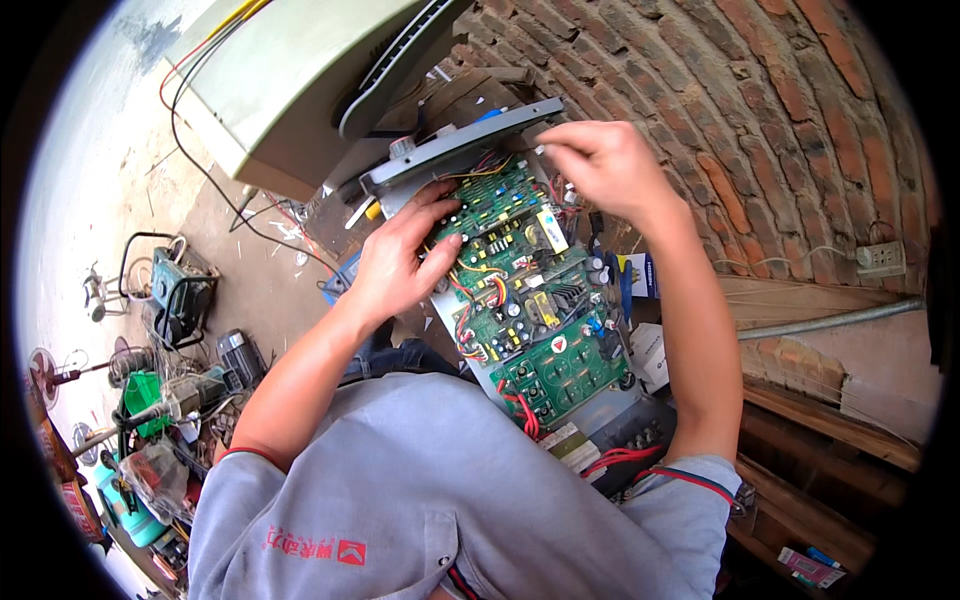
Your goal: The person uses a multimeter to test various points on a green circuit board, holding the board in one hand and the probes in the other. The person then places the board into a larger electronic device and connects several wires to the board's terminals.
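the left hand (400,262) lies flat on the green circuit board (525,300), its fingers (440,222) spread loosely and gripping nothing, the tips pressing among small parts. the right hand (600,165) hovers at the board's upper edge, its fingers (552,143) pinched together; whether they hold anything is too small to make out. the board sits tilted in an open grey metal case (455,150), crowded with red wires (525,410), black cylinders and square blocks. its lower end is hidden behind the person's grey shirt (420,500). rough red brick wall (780,110) curves behind. a pale metal box (300,80) is cut off above.
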`<action>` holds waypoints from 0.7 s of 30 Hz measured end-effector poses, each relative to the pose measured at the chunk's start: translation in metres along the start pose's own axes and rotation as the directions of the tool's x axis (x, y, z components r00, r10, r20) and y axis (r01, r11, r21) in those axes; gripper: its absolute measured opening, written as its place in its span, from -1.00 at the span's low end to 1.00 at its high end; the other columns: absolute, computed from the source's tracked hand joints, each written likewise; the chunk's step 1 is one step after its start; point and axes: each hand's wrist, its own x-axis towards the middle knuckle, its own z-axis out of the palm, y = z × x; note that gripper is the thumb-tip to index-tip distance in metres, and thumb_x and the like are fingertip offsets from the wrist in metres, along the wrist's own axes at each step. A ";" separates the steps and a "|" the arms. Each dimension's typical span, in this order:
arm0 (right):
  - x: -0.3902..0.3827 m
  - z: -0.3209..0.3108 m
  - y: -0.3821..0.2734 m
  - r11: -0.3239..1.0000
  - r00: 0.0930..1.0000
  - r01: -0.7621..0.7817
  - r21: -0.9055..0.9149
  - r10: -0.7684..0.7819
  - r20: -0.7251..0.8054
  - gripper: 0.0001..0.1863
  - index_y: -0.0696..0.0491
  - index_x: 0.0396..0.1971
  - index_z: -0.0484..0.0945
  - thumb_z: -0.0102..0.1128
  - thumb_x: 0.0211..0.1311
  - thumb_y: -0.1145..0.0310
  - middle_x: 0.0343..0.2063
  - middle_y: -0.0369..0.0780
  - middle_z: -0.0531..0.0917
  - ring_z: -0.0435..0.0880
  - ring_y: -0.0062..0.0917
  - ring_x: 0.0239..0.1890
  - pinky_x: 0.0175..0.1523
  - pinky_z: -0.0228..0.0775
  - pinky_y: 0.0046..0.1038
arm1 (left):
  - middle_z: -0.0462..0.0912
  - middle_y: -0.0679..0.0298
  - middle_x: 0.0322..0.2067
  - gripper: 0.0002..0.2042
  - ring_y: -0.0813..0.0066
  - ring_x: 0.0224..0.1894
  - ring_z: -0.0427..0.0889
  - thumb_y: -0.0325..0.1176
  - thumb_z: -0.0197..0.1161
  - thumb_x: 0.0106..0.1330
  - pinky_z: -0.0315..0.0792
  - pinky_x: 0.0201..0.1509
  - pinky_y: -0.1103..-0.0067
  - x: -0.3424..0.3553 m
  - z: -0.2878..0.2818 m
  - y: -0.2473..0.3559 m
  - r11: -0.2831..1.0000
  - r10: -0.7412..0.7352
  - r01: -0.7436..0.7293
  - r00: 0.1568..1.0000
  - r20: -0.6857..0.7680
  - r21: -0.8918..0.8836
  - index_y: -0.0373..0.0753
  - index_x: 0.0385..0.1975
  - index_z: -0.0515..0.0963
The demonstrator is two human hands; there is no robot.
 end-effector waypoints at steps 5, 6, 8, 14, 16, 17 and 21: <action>-0.018 -0.019 0.026 0.911 0.928 -0.366 0.190 0.373 0.000 -0.79 0.18 -0.22 0.67 0.25 0.20 0.41 -0.47 -0.31 0.70 0.57 -0.70 -0.46 -0.31 0.45 -0.58 | 0.43 -0.05 0.19 -0.63 0.05 0.21 0.47 -0.35 0.18 0.24 0.35 0.23 0.39 0.000 0.003 -0.001 1.000 0.006 -0.006 1.000 -0.004 0.011 -0.36 0.02 0.50; -0.020 -0.015 0.022 0.913 0.924 -0.381 0.144 0.381 0.030 -0.78 0.18 -0.21 0.67 0.26 0.19 0.40 -0.47 -0.29 0.70 0.59 -0.69 -0.44 -0.29 0.46 -0.57 | 0.44 -0.05 0.19 -0.63 0.05 0.21 0.47 -0.34 0.18 0.24 0.35 0.23 0.39 -0.001 0.003 -0.001 1.000 0.004 -0.004 1.000 -0.001 0.018 -0.36 0.02 0.50; -0.019 -0.004 0.026 0.913 0.926 -0.377 0.156 0.368 0.084 -0.75 0.19 -0.18 0.65 0.27 0.17 0.39 -0.31 -0.18 0.71 0.66 -0.53 -0.25 -0.11 0.50 -0.45 | 0.44 -0.05 0.19 -0.63 0.05 0.21 0.47 -0.34 0.18 0.24 0.36 0.22 0.39 0.000 0.002 0.000 0.999 -0.001 0.001 1.000 0.002 0.034 -0.36 0.02 0.50; -0.007 0.017 0.030 0.985 0.985 -0.161 -0.063 0.164 0.053 -0.76 0.20 -0.21 0.64 0.23 0.13 0.43 -0.25 -0.08 0.65 0.63 -0.24 -0.11 -0.01 0.47 -0.34 | 0.45 -0.05 0.18 -0.64 0.07 0.19 0.49 -0.35 0.18 0.24 0.38 0.20 0.40 0.000 0.002 0.001 0.999 -0.025 0.025 1.000 0.006 0.019 -0.36 0.01 0.51; -0.003 0.018 0.028 0.988 0.982 -0.147 -0.054 0.153 0.110 -0.78 0.19 -0.25 0.64 0.23 0.12 0.42 -0.26 -0.08 0.66 0.63 -0.21 -0.13 -0.02 0.48 -0.32 | 0.45 -0.05 0.18 -0.64 0.07 0.19 0.49 -0.35 0.18 0.24 0.38 0.20 0.40 0.000 0.002 0.001 1.000 -0.016 0.016 1.000 0.003 0.019 -0.36 0.01 0.51; -0.002 0.019 0.025 0.987 0.981 -0.155 -0.039 0.159 0.110 -0.80 0.19 -0.27 0.64 0.22 0.12 0.43 -0.27 -0.08 0.66 0.64 -0.21 -0.14 -0.02 0.48 -0.31 | 0.45 -0.06 0.17 -0.64 0.06 0.18 0.49 -0.34 0.18 0.24 0.38 0.20 0.40 0.001 0.003 0.001 1.000 -0.009 0.009 1.000 0.003 0.015 -0.37 0.01 0.51; 0.001 0.022 0.016 0.985 0.979 -0.167 -0.038 0.170 0.112 -0.82 0.17 -0.31 0.66 0.19 0.12 0.42 -0.31 -0.08 0.68 0.66 -0.21 -0.18 -0.04 0.48 -0.29 | 0.45 -0.09 0.17 -0.63 0.04 0.20 0.48 -0.34 0.19 0.24 0.35 0.23 0.38 -0.001 0.004 -0.001 1.000 -0.004 0.004 1.000 -0.008 0.006 -0.38 0.01 0.51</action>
